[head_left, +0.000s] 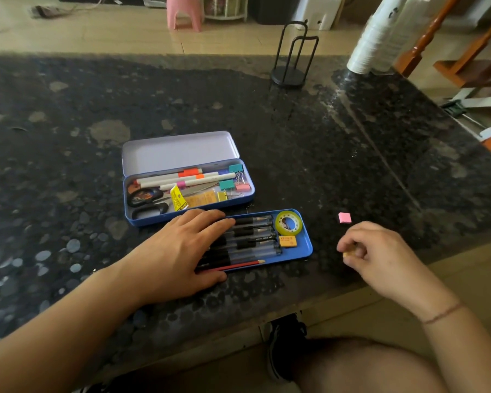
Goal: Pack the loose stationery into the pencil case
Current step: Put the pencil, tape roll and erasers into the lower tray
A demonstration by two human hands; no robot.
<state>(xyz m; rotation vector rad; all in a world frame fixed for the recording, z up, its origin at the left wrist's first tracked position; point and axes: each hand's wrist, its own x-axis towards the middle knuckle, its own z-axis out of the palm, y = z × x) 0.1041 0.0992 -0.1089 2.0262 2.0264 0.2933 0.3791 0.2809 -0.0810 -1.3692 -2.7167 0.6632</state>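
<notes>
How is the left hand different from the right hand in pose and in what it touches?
The left hand lies flat with straight fingers on the pens in the blue tray. The right hand is curled, pinching a small yellowish piece, off the tray. Both are over the dark table.

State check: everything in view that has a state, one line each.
pencil case: lid open, partly packed
blue tray: out of case, loaded
pink eraser: loose on countertop
left hand: flat on tray pens
right hand: fingers pinching a small yellowish item
</notes>
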